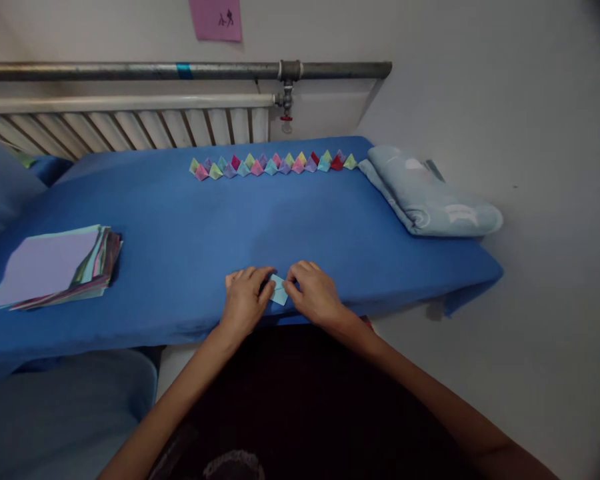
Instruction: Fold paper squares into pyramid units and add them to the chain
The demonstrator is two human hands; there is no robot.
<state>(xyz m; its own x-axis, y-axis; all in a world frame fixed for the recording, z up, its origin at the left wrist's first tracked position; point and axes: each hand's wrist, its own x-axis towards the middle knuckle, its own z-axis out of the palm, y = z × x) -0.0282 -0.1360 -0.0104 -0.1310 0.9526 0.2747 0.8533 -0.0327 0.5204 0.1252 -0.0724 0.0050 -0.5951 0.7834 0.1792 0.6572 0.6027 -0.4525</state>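
A small light-blue folded paper [279, 291] lies at the near edge of the blue-covered surface [180, 233], between my two hands. My left hand [247, 297] has its thumb and fingers closed on the paper's left side. On its right side, my right hand [313, 291] pinches the paper between thumb and curled fingers. Creases show on the paper's face. Farther back, a zigzag row of small folded paper pieces [271, 167] in several colours runs across the cloth.
At the left lies a stack of coloured paper sheets [50, 263]. A folded light-blue blanket [430, 200] rests at the right end against the wall. Behind the surface are a white radiator [160, 129] and a metal pipe [105, 71]. A blue-grey seat [80, 407] stands at the lower left.
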